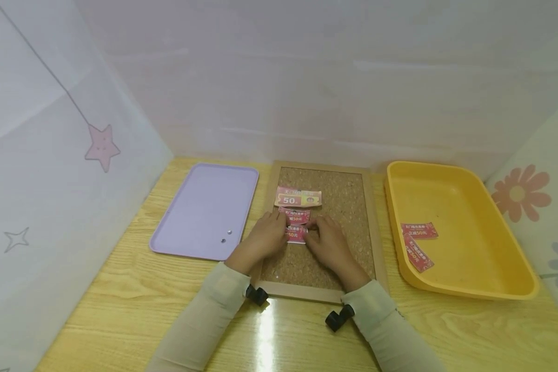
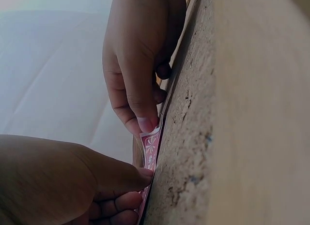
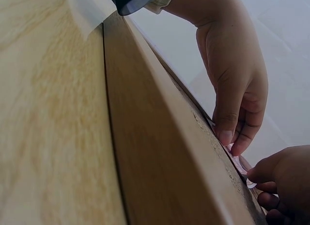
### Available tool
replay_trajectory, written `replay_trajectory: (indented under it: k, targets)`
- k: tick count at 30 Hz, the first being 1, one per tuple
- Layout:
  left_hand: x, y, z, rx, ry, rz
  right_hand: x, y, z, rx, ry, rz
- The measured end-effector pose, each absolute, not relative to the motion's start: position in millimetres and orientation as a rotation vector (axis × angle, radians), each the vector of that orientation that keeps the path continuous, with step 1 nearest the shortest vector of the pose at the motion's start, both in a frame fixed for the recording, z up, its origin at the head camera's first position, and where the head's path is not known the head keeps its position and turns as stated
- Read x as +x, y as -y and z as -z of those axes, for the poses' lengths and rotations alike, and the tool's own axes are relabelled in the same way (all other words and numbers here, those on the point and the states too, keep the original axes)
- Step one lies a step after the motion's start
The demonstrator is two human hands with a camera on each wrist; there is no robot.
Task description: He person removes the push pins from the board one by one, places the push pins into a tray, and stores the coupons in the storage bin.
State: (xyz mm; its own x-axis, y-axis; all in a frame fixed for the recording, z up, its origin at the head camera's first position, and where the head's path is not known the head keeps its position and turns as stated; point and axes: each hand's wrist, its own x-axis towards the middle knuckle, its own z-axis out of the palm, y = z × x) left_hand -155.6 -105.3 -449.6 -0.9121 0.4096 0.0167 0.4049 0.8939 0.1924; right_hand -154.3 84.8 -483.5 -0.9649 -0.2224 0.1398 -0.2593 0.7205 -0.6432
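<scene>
A small red paper coupon (image 1: 297,235) lies low on the cork board (image 1: 344,201), between both hands. My left hand (image 1: 266,240) pinches its left end, thumb on top in the left wrist view. Thumb and fingers of my right hand (image 1: 330,245) pinch the other end, where the coupon (image 2: 151,146) lifts slightly. Just above it is a second red coupon (image 1: 295,215), and higher a pink and yellow coupon (image 1: 298,197). Whether pins hold these two cannot be made out.
Left of the board lies a purple tray (image 1: 204,206) with two small silvery round pieces (image 1: 226,236). A yellow bin (image 1: 465,232) stands on the right, with two red coupons (image 1: 418,243) inside. White fabric walls (image 1: 307,103) enclose the wooden table (image 1: 130,289).
</scene>
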Motion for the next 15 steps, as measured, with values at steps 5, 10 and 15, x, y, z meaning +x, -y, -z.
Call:
replay_trajectory:
  k: [5, 10, 15]
  targets:
    - [-155.9, 104.9, 450.7, 0.658, -3.034, -0.281, -155.3, -84.9, 485.8, 0.411, 2.847, -1.059]
    - [-156.3, 105.2, 451.4, 0.676, -3.034, -0.283, -155.0, -84.9, 486.6, 0.418, 2.832, -1.054]
    - [-158.3, 106.8, 452.5, 0.661, -3.011, -0.343, -154.7, -84.8, 486.7, 0.419, 2.827, -1.051]
